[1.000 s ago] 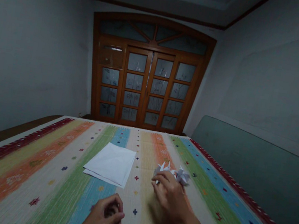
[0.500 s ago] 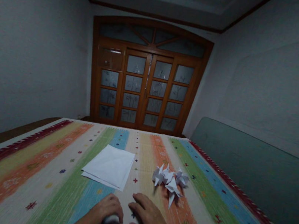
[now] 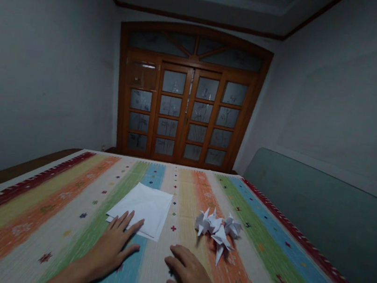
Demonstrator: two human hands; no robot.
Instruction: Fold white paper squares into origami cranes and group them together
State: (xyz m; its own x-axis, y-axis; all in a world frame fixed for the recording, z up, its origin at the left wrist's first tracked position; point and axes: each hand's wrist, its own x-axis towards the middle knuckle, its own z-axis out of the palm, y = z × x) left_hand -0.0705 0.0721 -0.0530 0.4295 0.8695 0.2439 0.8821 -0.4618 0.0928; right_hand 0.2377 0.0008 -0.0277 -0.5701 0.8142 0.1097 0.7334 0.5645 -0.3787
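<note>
My left hand (image 3: 115, 243) is stretched out with its fingers spread, the fingertips over the near corner of a stack of white square paper sheets (image 3: 150, 207). Whether the fingers press on the paper or hover just above it, I cannot tell. To the right, my right hand (image 3: 186, 276) is low over the tablecloth, fingers apart and slightly bent, with nothing visible in it. Several folded white paper origami pieces with pointed tips (image 3: 219, 231) lie clustered beyond the right hand.
A striped, patterned tablecloth (image 3: 67, 218) covers the table. Along the right side stands a pale green panel (image 3: 307, 197). Wooden doors with glass panes (image 3: 185, 112) are at the far end, between plain walls.
My left hand has moved left and forward from beside the right hand to the paper stack, its curled fingers straightening. The right hand has stayed nearly in place.
</note>
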